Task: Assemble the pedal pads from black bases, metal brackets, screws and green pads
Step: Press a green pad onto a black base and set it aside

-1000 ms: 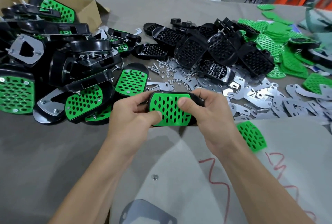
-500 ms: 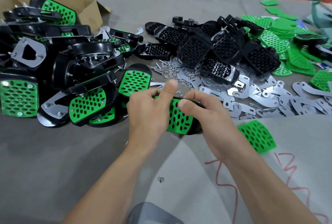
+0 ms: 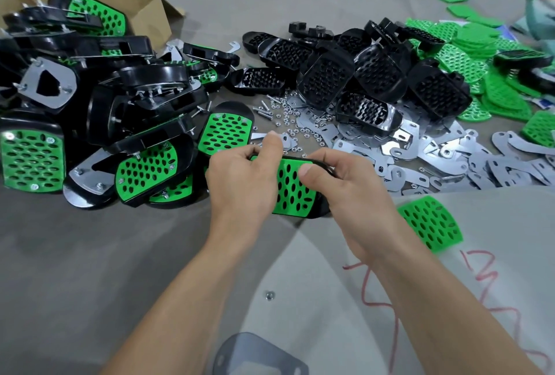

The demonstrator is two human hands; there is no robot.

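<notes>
two bare hands held one pedal pad (image 3: pixel 292 191) over the grey table cloth (image 3: pixel 90 254). the left hand (image 3: pixel 240 185) covered the pad's left end, with its fingers curled round that end and the thumb raised at the far edge. the right hand (image 3: pixel 354 194) gripped the right end, its thumb pressed flat on the green face and its fingers wrapped behind the black base (image 3: pixel 316 213), of which only a dark rim showed below the green. whether the green insert sat fully home in the base could not be told.

left of the hands lay a heap of assembled pedals (image 3: pixel 150 170), some of them in a cardboard box (image 3: pixel 150 11). beyond the hands a scatter of nuts and screws (image 3: pixel 285 122) lay on the cloth, with a pile of empty black bases (image 3: pixel 375 74) behind it. flat metal brackets (image 3: pixel 450 161) spread to the right of the nuts, and loose green pads (image 3: pixel 468 41) were heaped at the far right. one single green pad (image 3: pixel 429 226) lay just beside the right wrist on a pale sheet (image 3: pixel 330 299) marked with red scribble (image 3: pixel 480 272). a lone nut (image 3: pixel 269 295) rested on that sheet between the forearms, and a grey bracket (image 3: pixel 258 353) lay at the near edge.
</notes>
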